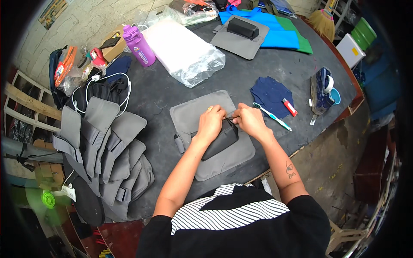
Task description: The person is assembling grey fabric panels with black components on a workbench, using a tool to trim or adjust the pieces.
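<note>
In front of me a grey padded fabric panel (pixel 226 167) with rounded corners lies flat on the dark table. A raised black pouch (pixel 220 141) sits across its middle. My left hand (pixel 211 121) is closed, its fingertips pinching the pouch's far edge near the right end. Close beside it, my right hand (pixel 249 121) is also closed, with thumb and fingers pinching the same edge at the corner. The exact spot between the fingertips is partly hidden. A small grey tab (pixel 179 144) sticks out at the panel's left side.
At left stand stacked grey panels (pixel 116 161). Right of my hands lie a toothbrush (pixel 273 117), a red lighter (pixel 290 107) and navy cloth (pixel 271 92). Farther back are a purple bottle (pixel 138 46), a plastic-wrapped white stack (pixel 180 47) and another grey panel with pouch (pixel 241 43).
</note>
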Motion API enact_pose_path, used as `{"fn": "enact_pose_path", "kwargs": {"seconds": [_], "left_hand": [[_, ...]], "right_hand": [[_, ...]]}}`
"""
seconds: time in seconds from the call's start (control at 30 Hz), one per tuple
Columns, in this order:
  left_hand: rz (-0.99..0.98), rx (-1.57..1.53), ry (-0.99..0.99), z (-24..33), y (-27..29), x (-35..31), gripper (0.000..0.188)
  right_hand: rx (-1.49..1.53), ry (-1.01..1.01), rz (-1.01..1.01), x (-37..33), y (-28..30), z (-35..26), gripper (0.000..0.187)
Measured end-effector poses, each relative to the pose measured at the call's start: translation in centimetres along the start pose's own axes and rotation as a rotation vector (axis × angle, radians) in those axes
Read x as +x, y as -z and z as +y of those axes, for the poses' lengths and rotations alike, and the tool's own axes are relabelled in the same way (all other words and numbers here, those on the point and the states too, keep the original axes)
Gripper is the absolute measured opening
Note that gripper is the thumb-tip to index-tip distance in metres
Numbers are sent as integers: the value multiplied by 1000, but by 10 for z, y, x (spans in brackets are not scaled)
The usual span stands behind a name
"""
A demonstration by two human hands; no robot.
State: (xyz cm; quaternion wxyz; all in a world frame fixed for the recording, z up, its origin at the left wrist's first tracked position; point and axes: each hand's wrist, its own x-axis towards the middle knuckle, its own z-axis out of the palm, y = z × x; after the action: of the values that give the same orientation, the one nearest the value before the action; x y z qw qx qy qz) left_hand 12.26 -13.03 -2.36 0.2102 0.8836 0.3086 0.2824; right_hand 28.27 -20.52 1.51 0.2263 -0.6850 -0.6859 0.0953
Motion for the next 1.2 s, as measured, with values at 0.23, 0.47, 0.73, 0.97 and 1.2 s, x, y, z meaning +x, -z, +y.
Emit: {"fn": "enact_pose_path", "kwargs": {"seconds": [0.23,0.47,0.73,0.97,1.2], "left_hand": [[18,95,-44,-3,-3,0,3],[103,-45,-27,-2,2,-1,3],[4,114,-71,-5,-3,0,5],[79,66,-73,-5,-5,-2,4],[132,28,-88,-2,2,-1,3]], "right_hand": [[-31,63,19,3,-6,3,9],[-33,70,15,4,-5,4,9],[-67,63,0,3,-7,1,10],[-64,71,13,4,-11,2,8],[-70,58,8,4,-10,2,8]]}}
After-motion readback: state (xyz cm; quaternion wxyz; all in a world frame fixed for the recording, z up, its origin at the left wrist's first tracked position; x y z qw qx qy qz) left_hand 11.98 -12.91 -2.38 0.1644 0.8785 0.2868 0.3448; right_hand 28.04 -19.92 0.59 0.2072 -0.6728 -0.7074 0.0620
